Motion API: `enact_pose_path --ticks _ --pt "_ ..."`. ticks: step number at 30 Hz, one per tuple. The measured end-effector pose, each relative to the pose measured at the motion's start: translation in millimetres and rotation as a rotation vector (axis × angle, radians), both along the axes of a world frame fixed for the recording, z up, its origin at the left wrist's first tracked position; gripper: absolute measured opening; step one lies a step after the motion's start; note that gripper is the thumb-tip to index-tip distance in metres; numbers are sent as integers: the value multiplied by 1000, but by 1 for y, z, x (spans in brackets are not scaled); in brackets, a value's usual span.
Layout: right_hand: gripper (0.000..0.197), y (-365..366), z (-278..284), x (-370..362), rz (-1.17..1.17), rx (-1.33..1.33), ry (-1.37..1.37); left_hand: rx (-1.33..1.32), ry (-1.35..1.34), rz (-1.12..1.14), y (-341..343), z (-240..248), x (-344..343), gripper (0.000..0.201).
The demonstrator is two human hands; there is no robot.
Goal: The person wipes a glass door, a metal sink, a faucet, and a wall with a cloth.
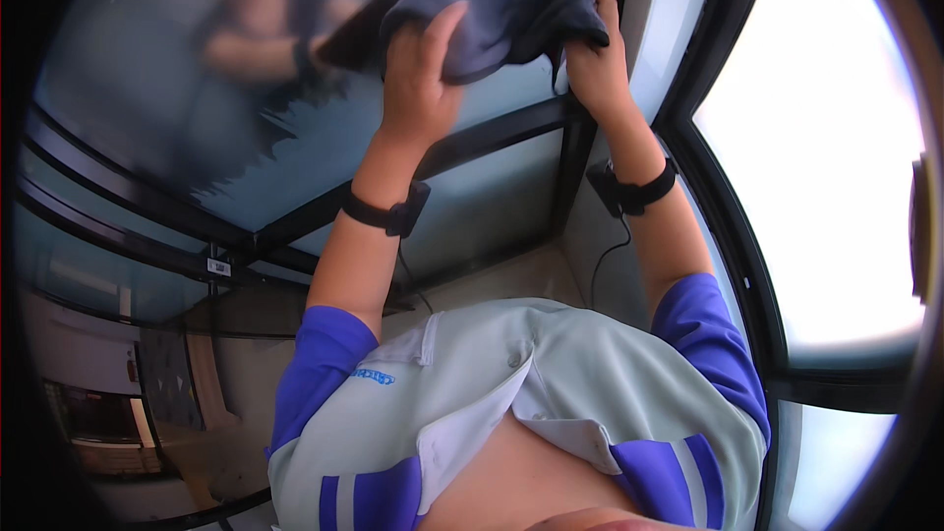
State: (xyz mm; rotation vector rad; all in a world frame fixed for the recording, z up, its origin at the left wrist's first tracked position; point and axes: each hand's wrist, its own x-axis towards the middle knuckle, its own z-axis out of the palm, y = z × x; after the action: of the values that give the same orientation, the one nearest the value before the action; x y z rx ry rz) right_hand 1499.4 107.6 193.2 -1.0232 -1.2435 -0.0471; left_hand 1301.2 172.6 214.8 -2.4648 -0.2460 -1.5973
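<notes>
Farthest left of the fingers, a broad glass pane (138, 59) carries a blurred reflection of a person, with a jagged-edged dark patch (285, 133) lower down, to the left of the left-hand fingers. A small pale label (218, 266) sits on the black framing, below and left of them.

The left hand (421, 79) grips the left end of a dark grey cloth (497, 25): its thumb lies over the near face, while the other fingers are mostly hidden by the fabric. The cloth spans the gap between the two sets of fingers, above the dark frame bar (501, 135), bunched and folded rather than flat. Whether it touches the glass cannot be told.

The right hand (595, 64) grips the gathered right end, its fingers partly covered by a fold. Black wrist straps sit below both grips, and a bright window (816, 157) stands well to the right.

The step in hand appears to be handling the cloth two-handed, close to the pane. The next move would seem to call for both ends kept pinched, with the slack between the fingers under control.
</notes>
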Motion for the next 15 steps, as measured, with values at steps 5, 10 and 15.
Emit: enact_pose_path --ticks 5,10,15 --pt "77 73 10 19 -450 229 -441 236 -91 40 53 11 35 61" --pt "79 80 -52 -5 -410 -6 -448 99 145 408 53 -72 40 68" --pt "66 77 -96 -13 -429 7 -482 67 236 227 54 -113 38 61"
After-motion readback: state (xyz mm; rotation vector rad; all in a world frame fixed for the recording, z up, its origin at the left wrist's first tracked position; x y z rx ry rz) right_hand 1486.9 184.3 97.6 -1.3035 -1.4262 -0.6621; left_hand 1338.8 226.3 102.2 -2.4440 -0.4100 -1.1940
